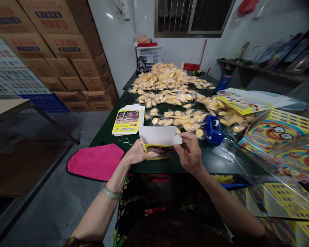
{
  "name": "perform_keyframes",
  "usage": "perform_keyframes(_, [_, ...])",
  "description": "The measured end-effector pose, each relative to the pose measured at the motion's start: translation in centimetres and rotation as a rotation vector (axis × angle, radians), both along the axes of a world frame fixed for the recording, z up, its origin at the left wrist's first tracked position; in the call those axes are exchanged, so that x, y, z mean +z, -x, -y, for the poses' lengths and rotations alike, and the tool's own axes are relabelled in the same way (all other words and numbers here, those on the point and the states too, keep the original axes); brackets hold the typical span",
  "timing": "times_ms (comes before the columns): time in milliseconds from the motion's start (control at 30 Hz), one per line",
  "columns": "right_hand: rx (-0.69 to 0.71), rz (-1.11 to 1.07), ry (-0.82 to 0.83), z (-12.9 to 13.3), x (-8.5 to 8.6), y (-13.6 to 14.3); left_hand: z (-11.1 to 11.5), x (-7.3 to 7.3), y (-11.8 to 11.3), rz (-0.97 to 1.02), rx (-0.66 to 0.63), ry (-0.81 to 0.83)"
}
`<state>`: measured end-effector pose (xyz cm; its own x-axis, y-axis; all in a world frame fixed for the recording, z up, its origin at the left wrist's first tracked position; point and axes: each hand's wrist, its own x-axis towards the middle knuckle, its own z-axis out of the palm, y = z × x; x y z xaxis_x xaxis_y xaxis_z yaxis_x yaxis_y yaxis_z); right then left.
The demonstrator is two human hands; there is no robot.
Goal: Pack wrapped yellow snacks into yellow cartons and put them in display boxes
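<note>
A small yellow carton (158, 135) with a white inside is held over the front of the green table, its top flaps standing open. My left hand (137, 152) grips its left end, with the thumb across the front panel. The fingers of my right hand (190, 152) pinch the white flap at its right end. Flattened yellow cartons (128, 120) lie in a small stack beyond my left hand. Just past my right hand stands a blue tape dispenser (213, 129). Clear bags of pale yellow oval pieces (170, 118) lie behind the carton.
A large heap of the bagged pieces (167, 73) covers the far table. Printed cardboard sheets (278, 133) and clear plastic film are at the right. A pink sleeve-like cloth (96, 162) juts past the left edge. Brown boxes (64, 44) are stacked at the left wall.
</note>
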<state>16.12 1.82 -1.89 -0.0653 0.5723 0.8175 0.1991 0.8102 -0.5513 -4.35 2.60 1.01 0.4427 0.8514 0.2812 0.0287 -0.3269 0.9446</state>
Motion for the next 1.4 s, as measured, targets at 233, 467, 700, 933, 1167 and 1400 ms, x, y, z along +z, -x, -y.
perform_keyframes(233, [-0.289,0.095,-0.309,-0.6,0.5,1.9,0.5,-4.0,-0.8,0.175,0.407,-0.267])
perform_keyframes(467, [-0.279,0.188,-0.266,-0.9,1.9,1.6,0.6,-7.0,-0.3,-0.080,0.594,-0.645])
perform_keyframes(700, [-0.134,0.215,0.105,2.1,5.9,0.6,1.4,-5.3,1.3,-0.127,0.539,-0.672])
perform_keyframes(933, [-0.086,0.133,0.252,2.4,6.2,1.2,2.2,-6.7,2.0,-0.168,0.555,-0.730])
perform_keyframes(1167, [0.099,-0.092,0.441,1.5,6.0,1.3,2.0,-3.7,1.5,-0.068,0.514,-0.742])
perform_keyframes(1400, [0.021,0.199,0.339,1.4,7.2,1.7,2.5,-1.8,-0.6,0.341,0.787,-0.489])
